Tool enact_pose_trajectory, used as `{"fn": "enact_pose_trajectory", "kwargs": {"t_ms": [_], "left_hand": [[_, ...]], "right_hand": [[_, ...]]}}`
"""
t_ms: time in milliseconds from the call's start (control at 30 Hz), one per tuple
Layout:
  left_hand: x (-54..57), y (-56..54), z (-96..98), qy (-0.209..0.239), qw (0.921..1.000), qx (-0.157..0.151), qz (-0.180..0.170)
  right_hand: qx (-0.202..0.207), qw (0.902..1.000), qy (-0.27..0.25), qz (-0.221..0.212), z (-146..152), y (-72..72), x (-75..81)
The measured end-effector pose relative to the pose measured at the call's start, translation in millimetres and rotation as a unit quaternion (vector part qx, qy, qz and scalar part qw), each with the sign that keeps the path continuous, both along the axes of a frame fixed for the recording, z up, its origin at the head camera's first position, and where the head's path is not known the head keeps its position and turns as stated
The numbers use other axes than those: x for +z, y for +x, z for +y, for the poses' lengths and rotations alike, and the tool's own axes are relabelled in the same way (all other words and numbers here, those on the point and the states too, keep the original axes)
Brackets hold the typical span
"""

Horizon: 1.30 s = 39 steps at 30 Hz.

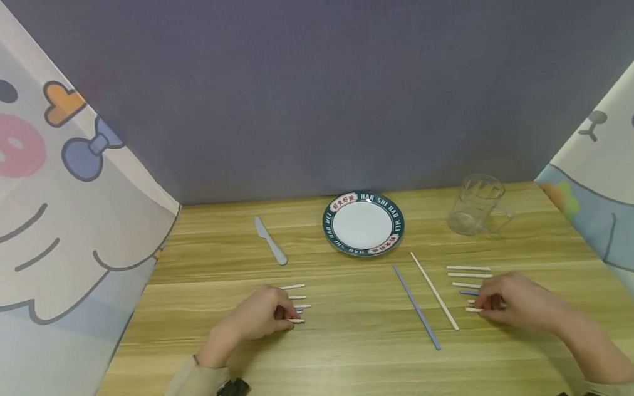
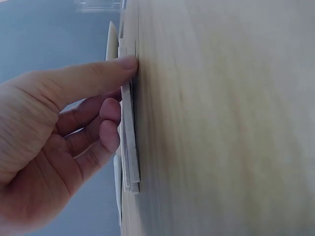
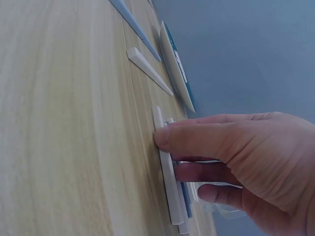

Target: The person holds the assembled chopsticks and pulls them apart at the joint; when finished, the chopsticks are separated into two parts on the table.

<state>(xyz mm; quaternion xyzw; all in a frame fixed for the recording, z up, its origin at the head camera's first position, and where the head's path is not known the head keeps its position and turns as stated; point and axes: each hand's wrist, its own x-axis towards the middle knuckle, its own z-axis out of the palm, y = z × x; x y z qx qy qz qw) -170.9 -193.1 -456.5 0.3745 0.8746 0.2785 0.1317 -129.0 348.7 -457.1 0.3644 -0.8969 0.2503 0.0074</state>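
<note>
My left hand (image 1: 259, 313) pinches the nearest short white stick (image 2: 129, 128) of a row at centre-left, thumb on its near side. Beyond it lie several more short sticks (image 1: 298, 297), mostly white, partly hidden by the hand. On the right, my right hand (image 1: 521, 303) pinches the nearest short white stick (image 3: 170, 184) of a similar row, thumb against its side. Past that stick, several white sticks (image 1: 468, 268) and a blue stick (image 1: 468, 292) lie roughly parallel. Both held sticks are close to the tabletop. Between the hands lie a long blue chopstick (image 1: 417, 307) and a long white chopstick (image 1: 434, 291).
A plate (image 1: 363, 224) with a dark green patterned rim stands at the back middle. Left of it lies a pale knife (image 1: 270, 241). A clear mug (image 1: 475, 204) stands at the back right. A dark panel (image 1: 341, 82) rises behind the wooden table (image 1: 343, 372).
</note>
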Motion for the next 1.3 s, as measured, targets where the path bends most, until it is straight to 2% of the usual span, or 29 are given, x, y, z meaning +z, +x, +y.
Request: {"fn": "enact_pose_trajectory", "kwargs": {"t_ms": [167, 267, 400, 600, 733, 900, 1100, 1300], "left_hand": [[2.2, -2.4, 2.5, -0.009, 1.0, 0.0, 0.0], [6.9, -5.6, 10.9, -0.009, 0.9999, -0.005, 0.007], [17.4, -14.4, 33.7, -0.003, 0.999, -0.026, 0.036], [30.0, -34.5, 80.9, 0.0, 0.9964, -0.05, 0.069], [37.0, -44.1, 113.5, -0.009, 0.9939, -0.07, 0.085], [39.2, -51.4, 154.9, -0.015, 0.9891, -0.1, 0.107], [29.1, -53.6, 198.5, -0.048, 0.9799, -0.136, 0.138], [15.0, -49.7, 221.9, -0.09, 0.9769, -0.153, 0.119]], "right_hand": [[-0.037, 0.999, 0.001, 0.026, -6.7, 1.8, 4.3], [-0.055, 0.9973, -0.005, 0.047, -14.3, 2.7, 8.7], [-0.065, 0.9946, -0.013, 0.079, -28.2, 2.2, 16.4], [-0.085, 0.9918, -0.001, 0.095, -51.3, -1.0, 26.8], [-0.1, 0.9926, 0.005, 0.068, -69.1, -1.8, 30.8], [-0.122, 0.9924, 0.005, 0.02, -90.2, 0.8, 35.4], [-0.138, 0.9898, 0.013, -0.033, -107.9, 4.4, 28.2], [-0.139, 0.9863, 0.023, -0.085, -118.6, 10.1, 16.3]]}}
